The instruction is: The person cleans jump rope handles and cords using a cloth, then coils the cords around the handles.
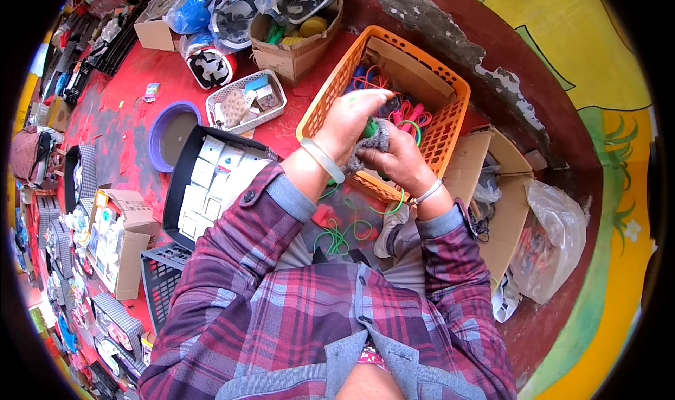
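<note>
head view looks down on a person in a plaid shirt, both forearms raised over the near rim of an orange plastic basket [450, 129] that stands on the red floor [133, 111]. the left hand [351, 118] is bent at the wrist, back of the hand up, a pale bangle on the wrist, fingers curled down and closed around the top of a green piece [370, 128]. the right hand [397, 157] sits just beside and below it, fingers pressed together on a grey cloth [374, 141] bunched against the green piece. a thin green cord [341, 235] hangs from the hands and lies looped on the person's lap, below the basket. the cloth is fuzzy and crumpled; the green piece is small and mostly hidden, so its shape cannot be told. inside the basket lie red and green cords [408, 111]. left of the arms is a black tray [179, 182] of white boxes, with a purple bowl [158, 136] beyond it.
</note>
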A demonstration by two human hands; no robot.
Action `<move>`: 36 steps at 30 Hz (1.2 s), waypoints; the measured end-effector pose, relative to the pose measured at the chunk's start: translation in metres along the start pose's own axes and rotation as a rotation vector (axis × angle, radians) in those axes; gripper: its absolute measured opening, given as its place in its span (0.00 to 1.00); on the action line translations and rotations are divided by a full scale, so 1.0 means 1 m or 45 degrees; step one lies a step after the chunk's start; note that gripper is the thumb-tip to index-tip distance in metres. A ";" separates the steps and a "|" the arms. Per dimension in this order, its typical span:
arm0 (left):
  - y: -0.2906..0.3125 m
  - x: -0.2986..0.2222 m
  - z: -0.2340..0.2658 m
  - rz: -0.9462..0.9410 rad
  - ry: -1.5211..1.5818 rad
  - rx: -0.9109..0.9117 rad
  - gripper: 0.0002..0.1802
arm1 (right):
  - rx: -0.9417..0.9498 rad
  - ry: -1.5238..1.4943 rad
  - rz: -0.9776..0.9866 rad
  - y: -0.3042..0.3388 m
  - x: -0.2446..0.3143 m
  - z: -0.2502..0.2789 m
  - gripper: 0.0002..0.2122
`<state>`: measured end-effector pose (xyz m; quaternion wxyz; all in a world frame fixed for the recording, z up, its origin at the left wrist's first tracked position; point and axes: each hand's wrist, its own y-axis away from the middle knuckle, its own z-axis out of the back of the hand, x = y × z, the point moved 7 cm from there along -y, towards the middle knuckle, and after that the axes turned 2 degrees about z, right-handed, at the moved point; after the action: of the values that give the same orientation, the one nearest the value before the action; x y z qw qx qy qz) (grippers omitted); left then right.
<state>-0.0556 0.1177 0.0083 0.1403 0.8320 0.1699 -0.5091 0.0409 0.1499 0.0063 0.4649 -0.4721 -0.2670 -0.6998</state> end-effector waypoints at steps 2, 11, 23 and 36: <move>0.004 0.009 -0.011 0.252 -0.002 0.097 0.15 | 0.025 -0.382 -0.030 0.000 0.001 -0.001 0.14; 0.010 -0.032 -0.004 -0.708 -0.911 -0.482 0.20 | -0.498 -1.143 -0.085 -0.005 -0.015 0.041 0.08; 0.020 0.014 -0.044 -0.076 -1.284 0.172 0.34 | -0.958 -1.535 -0.286 0.005 -0.078 0.059 0.20; 0.025 0.038 -0.044 0.592 0.195 0.417 0.14 | -0.657 -1.802 0.060 0.004 -0.040 0.072 0.21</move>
<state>0.0061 0.1178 -0.0048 0.1038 0.8961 -0.0998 -0.4198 0.0788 0.2228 -0.0005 0.0718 -0.9086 -0.3193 -0.2596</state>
